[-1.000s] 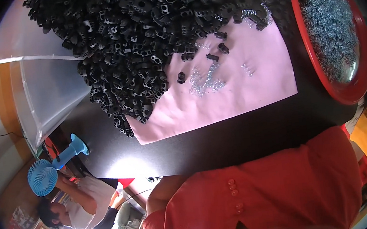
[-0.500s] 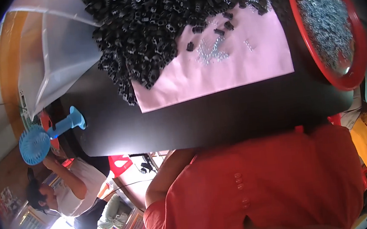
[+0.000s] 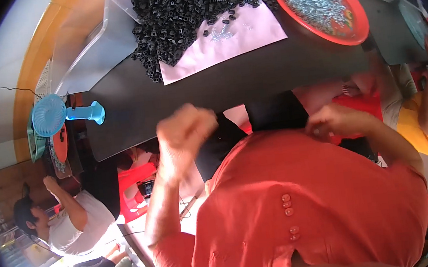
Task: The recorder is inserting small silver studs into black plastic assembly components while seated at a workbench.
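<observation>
My left hand is raised in front of the table's near edge, its fingers curled in like a fist. Motion blurs it, and whatever may be inside is hidden. At the right side of my red shirt, my right hand hovers low with bent, blurred fingers; whether it holds anything does not show. Neither hand touches the parts on the table. Beyond them a pink sheet bears a heap of small black plastic parts and a few loose silvery pieces. A red basin holds many small silvery metal pieces.
A blue fan stands by the left end of the dark table. Clear plastic sheeting lies at the far left. One person in a white top sits left; another in yellow is at the right.
Both my hands have come up into view; before, only part of my left arm showed below the table edge. The view has shifted, so the table things appear smaller and higher.
</observation>
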Demonstrator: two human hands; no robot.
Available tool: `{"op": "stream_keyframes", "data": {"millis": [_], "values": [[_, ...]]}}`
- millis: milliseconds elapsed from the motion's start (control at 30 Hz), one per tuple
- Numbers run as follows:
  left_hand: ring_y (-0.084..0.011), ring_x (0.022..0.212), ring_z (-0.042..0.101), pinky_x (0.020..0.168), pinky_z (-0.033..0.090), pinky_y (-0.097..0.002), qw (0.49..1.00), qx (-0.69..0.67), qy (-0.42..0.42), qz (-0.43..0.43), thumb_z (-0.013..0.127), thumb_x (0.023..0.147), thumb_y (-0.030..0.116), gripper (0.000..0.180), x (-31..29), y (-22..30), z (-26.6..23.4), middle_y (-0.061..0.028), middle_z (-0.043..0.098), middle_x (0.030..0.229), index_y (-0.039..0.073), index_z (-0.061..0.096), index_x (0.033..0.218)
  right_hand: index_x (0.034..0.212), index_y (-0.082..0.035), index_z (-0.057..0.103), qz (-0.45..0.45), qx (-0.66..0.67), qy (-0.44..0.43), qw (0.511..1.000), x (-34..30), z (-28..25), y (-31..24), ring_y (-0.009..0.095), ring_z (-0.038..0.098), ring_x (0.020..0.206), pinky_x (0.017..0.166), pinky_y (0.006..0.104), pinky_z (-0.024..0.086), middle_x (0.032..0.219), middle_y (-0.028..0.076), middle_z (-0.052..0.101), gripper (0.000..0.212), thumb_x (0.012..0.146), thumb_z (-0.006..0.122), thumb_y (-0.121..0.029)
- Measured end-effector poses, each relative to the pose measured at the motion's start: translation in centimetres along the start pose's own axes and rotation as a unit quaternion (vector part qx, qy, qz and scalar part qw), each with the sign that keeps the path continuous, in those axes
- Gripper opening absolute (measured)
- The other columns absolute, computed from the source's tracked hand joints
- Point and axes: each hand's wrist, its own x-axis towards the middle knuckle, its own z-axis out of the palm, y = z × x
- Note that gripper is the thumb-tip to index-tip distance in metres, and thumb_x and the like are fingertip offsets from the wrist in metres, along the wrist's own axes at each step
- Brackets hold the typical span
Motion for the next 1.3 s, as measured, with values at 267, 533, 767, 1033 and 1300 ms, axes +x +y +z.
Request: {"op": "stream_keyframes", "data": {"millis": [267, 533, 767, 1033, 1300], "values": [[-0.0181, 0.07, 0.058, 0.056, 0.041, -0.0255, 0.904, -0.414, 0.096, -0.057, 0.059, 0.093, 0.014, 0.023, 4.9, 0.8, 4.7, -0.0118, 0.065, 0.088, -0.005, 0.063, 0.105, 0.108, -0.001, 0.068, -0.418, 0.11, 0.331, 0.839, 10.6, -1.7, -13.8, 0.011, 0.063, 0.084, 0.079, 0.0258, 0.049, 0.091, 0.006, 0.069, 0.021, 0.094, 0.057, -0.012], [-0.0196, 0.077, 0.052, 0.058, 0.039, -0.0275, 0.779, -0.626, -0.016, 0.038, 0.048, 0.099, 0.022, 0.023, 7.0, -1.7, 3.3, -0.0085, 0.056, 0.088, 0.002, 0.056, 0.107, 0.114, -0.003, 0.067, -0.405, 0.109, 0.265, 0.868, 14.8, -0.9, -14.1, 0.008, 0.053, 0.064, 0.061, 0.0215, 0.049, 0.098, 0.005, 0.065, 0.024, 0.095, 0.054, -0.012], [-0.0203, 0.075, 0.05, 0.055, 0.037, -0.0266, 0.751, -0.66, -0.03, 0.0, 0.048, 0.097, 0.018, 0.021, 7.6, -2.5, 3.1, -0.0092, 0.056, 0.089, 0.001, 0.056, 0.107, 0.113, -0.001, 0.065, -0.428, 0.051, 0.232, 0.872, 15.1, -2.4, -14.2, 0.009, 0.056, 0.069, 0.064, 0.0226, 0.05, 0.098, 0.007, 0.063, 0.023, 0.094, 0.055, -0.009], [-0.0197, 0.07, 0.054, 0.053, 0.039, -0.0262, 0.778, -0.625, 0.013, -0.052, 0.048, 0.098, 0.017, 0.019, 7.8, -2.6, 1.8, -0.0088, 0.057, 0.083, 0.0, 0.056, 0.097, 0.095, 0.003, 0.064, -0.42, 0.024, 0.249, 0.872, 16.1, -3.8, -14.1, 0.012, 0.064, 0.077, 0.072, 0.0252, 0.053, 0.086, 0.006, 0.065, 0.011, 0.091, 0.062, -0.006], [-0.0154, 0.066, 0.056, 0.055, 0.044, -0.0269, 0.93, -0.269, 0.244, -0.058, 0.07, 0.086, 0.015, 0.013, 8.1, -1.7, 1.2, -0.0043, 0.059, 0.073, 0.003, 0.066, 0.081, 0.09, 0.001, 0.068, -0.376, 0.029, 0.312, 0.872, 17.8, -5.3, -13.0, 0.011, 0.064, 0.085, 0.079, 0.0252, 0.051, 0.087, 0.006, 0.069, 0.009, 0.086, 0.067, -0.007]]}}
